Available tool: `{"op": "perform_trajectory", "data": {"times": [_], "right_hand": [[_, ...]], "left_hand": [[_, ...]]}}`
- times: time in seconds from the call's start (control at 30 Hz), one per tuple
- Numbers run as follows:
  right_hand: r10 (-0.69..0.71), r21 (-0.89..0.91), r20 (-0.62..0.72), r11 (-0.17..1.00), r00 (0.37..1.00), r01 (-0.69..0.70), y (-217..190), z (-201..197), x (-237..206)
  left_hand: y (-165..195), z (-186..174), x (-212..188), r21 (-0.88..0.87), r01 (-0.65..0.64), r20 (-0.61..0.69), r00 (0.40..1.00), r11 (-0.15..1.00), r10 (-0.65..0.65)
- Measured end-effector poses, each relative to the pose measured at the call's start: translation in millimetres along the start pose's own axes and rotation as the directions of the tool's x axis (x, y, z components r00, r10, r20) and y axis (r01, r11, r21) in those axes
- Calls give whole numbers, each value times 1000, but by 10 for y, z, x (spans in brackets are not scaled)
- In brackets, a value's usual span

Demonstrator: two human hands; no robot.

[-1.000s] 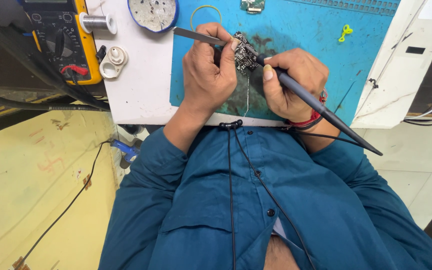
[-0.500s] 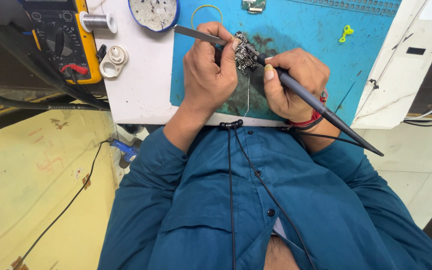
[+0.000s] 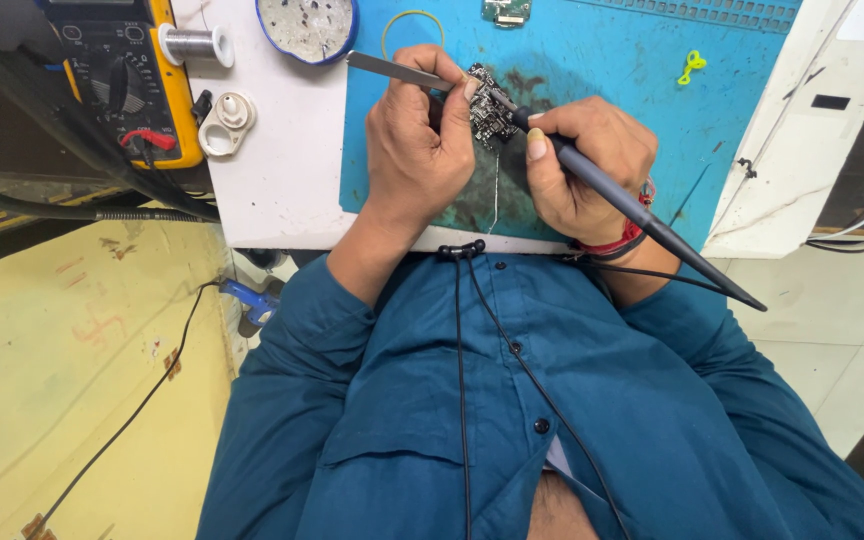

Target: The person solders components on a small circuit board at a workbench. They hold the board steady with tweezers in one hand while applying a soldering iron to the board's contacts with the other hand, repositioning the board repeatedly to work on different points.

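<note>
A small dark circuit board (image 3: 489, 112) is seen at the upper middle of the frame, lying on a blue work mat (image 3: 612, 70) between the two hands. The left hand (image 3: 417, 150) is closed around a pair of metal tweezers (image 3: 397, 72), whose shaft runs from the upper left toward the board; the tips are brought to the board's left edge. The right hand (image 3: 582, 165) is wrapped in a pen-like grip around a black soldering iron (image 3: 632, 210), whose tip is set against the board's upper right part, while the handle extends down and to the right, past the wrist and beyond the edge of the surface. A red thread band (image 3: 620, 243) is worn on the right wrist. A thin strand of solder wire (image 3: 496, 195) is seen hanging down from the board between the hands.

To the left of the mat, on the white surface (image 3: 282, 150), a yellow-cased multimeter (image 3: 127, 80) is placed at the upper left, with a spool of solder (image 3: 195, 45) just beside it and a white tape-like holder (image 3: 224, 122) below that. A round blue-rimmed dish (image 3: 307, 28) holding small parts is seen at the top edge. A small green board (image 3: 505, 11) lies at the top of the mat, and a yellow-green clip (image 3: 690, 68) toward the upper right. The lower frame is filled by a teal shirt (image 3: 432, 400).
</note>
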State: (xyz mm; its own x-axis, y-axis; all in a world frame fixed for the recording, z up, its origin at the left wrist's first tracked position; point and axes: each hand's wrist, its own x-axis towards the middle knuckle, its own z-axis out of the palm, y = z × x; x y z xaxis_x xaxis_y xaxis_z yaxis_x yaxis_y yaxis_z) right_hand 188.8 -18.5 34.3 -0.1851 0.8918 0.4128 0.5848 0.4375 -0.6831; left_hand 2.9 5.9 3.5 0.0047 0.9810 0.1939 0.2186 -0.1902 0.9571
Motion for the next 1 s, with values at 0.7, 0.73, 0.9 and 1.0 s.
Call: {"op": "perform_trajectory", "data": {"times": [0.7, 0.73, 0.9, 1.0], "right_hand": [[3, -3, 5, 1000, 1000, -3, 1, -5, -6], [1, -6, 3, 1000, 1000, -1, -1, -1, -5], [1, -15, 18, 1000, 1000, -1, -1, -7, -10], [-8, -2, -5, 1000, 1000, 8, 7, 7, -2]], "left_hand": [[-3, 3, -7, -14, -3, -6, 1000, 1000, 3], [-4, 3, -6, -8, 3, -6, 1000, 1000, -3], [-1, 7, -8, -22, -1, -10, 1000, 1000, 0], [-4, 4, -5, -18, -2, -9, 1000, 1000, 2]]}}
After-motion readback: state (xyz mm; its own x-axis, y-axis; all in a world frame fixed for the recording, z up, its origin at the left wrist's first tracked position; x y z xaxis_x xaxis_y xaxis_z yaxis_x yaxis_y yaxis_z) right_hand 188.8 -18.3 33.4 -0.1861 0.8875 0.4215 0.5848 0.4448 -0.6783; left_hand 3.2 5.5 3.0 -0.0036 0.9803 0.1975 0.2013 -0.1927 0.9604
